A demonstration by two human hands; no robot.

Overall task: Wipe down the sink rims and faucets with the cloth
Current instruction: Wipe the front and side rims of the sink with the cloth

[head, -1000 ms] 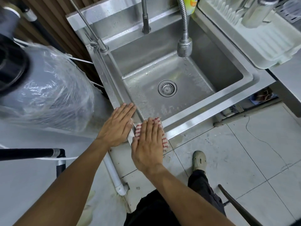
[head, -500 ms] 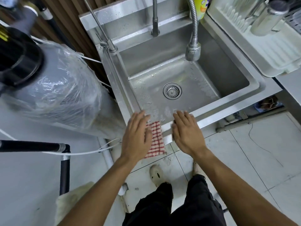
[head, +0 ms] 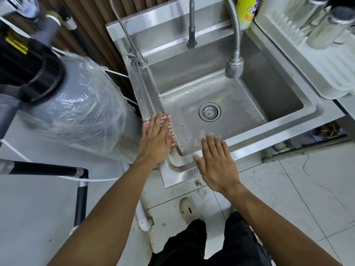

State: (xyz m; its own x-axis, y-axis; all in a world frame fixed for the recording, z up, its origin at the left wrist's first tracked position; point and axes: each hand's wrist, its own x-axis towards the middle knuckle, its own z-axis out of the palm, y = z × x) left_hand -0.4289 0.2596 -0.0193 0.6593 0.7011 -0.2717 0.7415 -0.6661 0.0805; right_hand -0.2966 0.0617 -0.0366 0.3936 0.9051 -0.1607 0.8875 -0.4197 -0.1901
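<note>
Cloth (head: 171, 131) pressed flat on the sink's left rim (head: 141, 93).
It is pinned under the straight-fingered left hand (head: 156, 139) for wiping; the right hand (head: 218, 160), flat and empty, is braced on the front rim.

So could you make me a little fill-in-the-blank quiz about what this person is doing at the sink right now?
1. The left hand presses flat on a red-and-white ____ on the sink's left rim.
2. The right hand lies flat on the sink's ____ rim.
3. The round drain sits in the sink's ____.
4. The spray head hangs from a flexible metal ____.

Missing words: cloth; front; bottom; hose
</note>
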